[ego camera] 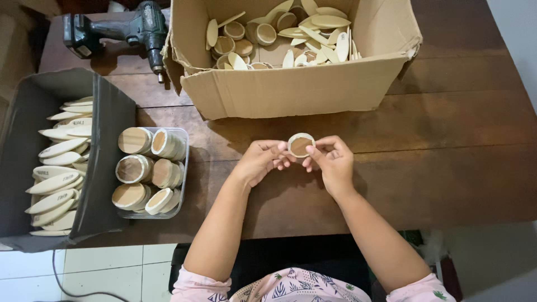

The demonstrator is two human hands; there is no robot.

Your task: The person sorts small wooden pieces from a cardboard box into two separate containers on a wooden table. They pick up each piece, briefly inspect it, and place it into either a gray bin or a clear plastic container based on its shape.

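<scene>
I hold one small round wooden cup with a pale rim (301, 145) pinched between the fingertips of my left hand (262, 160) and right hand (331, 159), above the middle of the dark wooden tabletop (447, 162), its mouth tilted up as if for checking. Six similar cups lie in the clear plastic tray (183, 168) near the left edge.

Bare table (447, 145) lies right of the hands; cardboard box (291, 89) blocks ahead.

Sleeves: short, pink, ending above the elbows
Print: white and dark leaf pattern
Forearms: bare
Hands: bare, no rings visible
</scene>
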